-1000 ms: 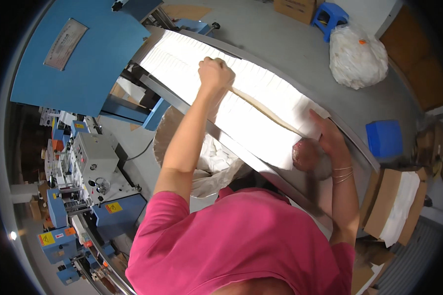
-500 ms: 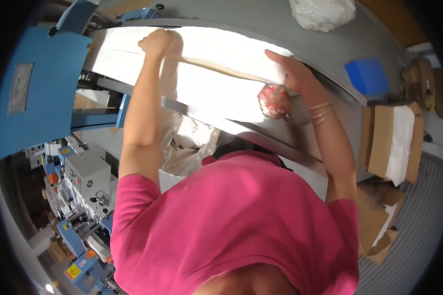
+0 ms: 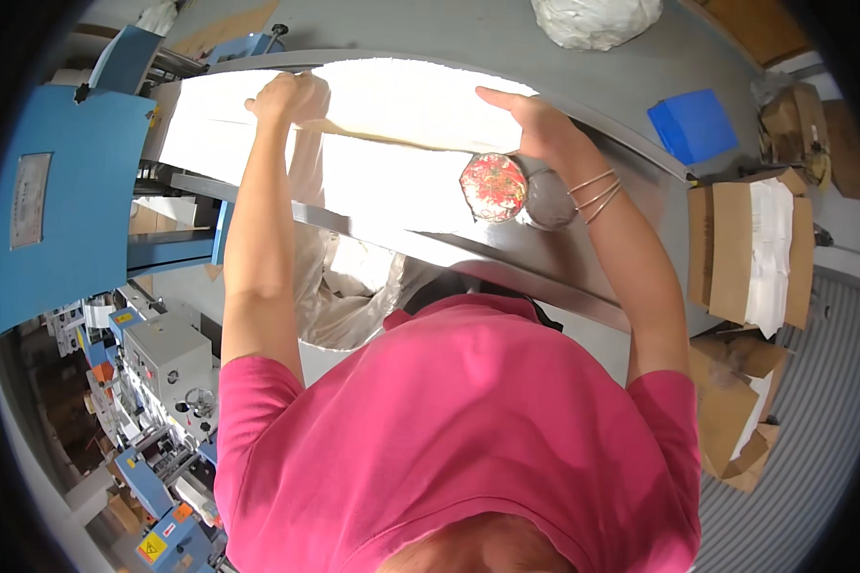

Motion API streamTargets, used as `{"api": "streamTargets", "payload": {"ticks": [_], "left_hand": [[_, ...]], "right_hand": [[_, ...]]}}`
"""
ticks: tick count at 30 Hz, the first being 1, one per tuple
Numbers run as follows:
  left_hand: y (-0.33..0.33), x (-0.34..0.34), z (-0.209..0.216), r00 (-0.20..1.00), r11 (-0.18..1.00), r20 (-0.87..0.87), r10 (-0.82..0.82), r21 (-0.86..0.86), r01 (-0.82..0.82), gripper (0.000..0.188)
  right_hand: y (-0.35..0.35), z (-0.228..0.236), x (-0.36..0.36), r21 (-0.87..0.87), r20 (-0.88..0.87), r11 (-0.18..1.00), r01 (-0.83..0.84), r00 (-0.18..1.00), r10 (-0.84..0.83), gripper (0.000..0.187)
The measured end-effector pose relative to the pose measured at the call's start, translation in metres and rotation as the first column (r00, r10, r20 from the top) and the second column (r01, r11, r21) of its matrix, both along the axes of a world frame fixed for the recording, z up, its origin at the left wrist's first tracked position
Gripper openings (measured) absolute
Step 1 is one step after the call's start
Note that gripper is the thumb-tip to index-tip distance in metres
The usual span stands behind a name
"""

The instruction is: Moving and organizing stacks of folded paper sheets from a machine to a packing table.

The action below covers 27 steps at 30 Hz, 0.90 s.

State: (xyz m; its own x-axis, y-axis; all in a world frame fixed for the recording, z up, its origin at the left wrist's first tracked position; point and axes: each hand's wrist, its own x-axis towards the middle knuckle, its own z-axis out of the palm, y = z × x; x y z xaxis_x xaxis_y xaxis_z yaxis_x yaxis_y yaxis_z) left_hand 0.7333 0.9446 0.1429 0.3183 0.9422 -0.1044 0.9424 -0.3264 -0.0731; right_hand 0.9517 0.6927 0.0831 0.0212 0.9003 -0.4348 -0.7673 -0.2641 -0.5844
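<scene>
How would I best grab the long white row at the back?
Probably by both ends, one hand coming in from the left and one from the right. The back white row is long and narrow, so a middle grip might let its ends droop. The left hand and right hand are near those ends.

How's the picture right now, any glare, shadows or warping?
Head view: strong glare washes out the white stacks between the hands, hiding most surface detail; head view: a dark shadow lies on the metal table beside the right forearm; head view: fisheye distortion bows straight edges, and the corners go black; head view: the round red-patterned object shows fairly clearly.
</scene>
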Motion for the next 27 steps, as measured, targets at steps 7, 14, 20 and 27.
{"api": "streamTargets", "payload": {"ticks": [7,14,20,27], "left_hand": [[-0.02,0.022,-0.013,0.992,0.995,0.079,-0.097,0.035,0.094,0.053],[-0.03,0.032,-0.006,0.865,0.936,0.465,-0.189,-0.181,0.301,0.049],[-0.028,0.026,-0.018,0.824,0.666,0.518,0.228,-0.701,0.256,0.089],[-0.069,0.051,-0.022,0.854,0.527,0.518,0.035,-0.736,0.425,0.118]], "right_hand": [[-0.036,0.019,0.013,-0.12,0.017,0.991,0.056,0.998,-0.054,0.041],[-0.082,0.02,0.035,-0.08,0.247,0.979,0.186,0.956,-0.161,0.047],[-0.102,0.009,0.045,-0.053,0.328,0.977,0.206,0.928,-0.178,0.042],[-0.129,0.012,0.032,-0.119,0.419,0.951,0.284,0.883,-0.212,0.046]]}}
